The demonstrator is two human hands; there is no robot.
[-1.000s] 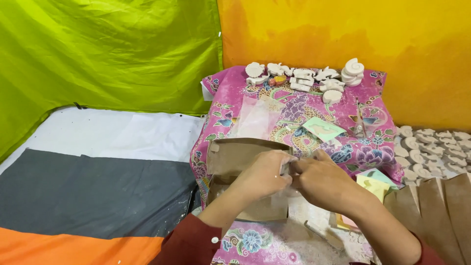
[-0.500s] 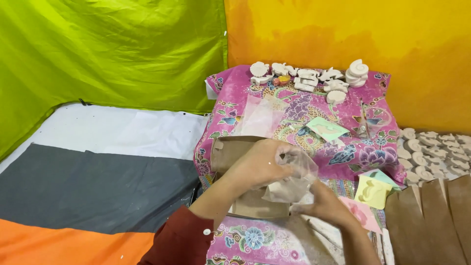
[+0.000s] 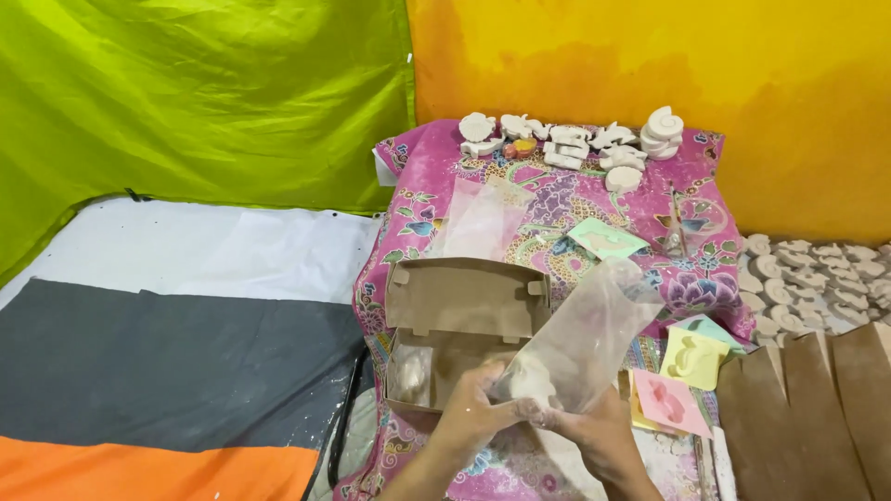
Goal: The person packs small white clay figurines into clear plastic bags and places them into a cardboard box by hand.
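Observation:
My left hand (image 3: 475, 419) and my right hand (image 3: 594, 429) both grip the lower end of a clear plastic bag (image 3: 594, 336) with a white plaster piece inside it. The bag stands up and leans to the right above the pink patterned cloth (image 3: 557, 218). Just behind my hands lies an open brown cardboard box (image 3: 461, 320) with its lid folded back; another white piece (image 3: 410, 373) sits in its left corner.
Several white plaster figures (image 3: 568, 148) line the cloth's far edge. Another clear bag (image 3: 480, 221) and coloured cards (image 3: 691, 357) lie on the cloth. More white pieces (image 3: 817, 274) cover the floor at right, beside brown cardboard sheets (image 3: 807, 417). Grey, white and orange mats lie left.
My hands dropped toward me and the plastic bag, crumpled between them before, now stands upright and opened out. The view has shifted slightly.

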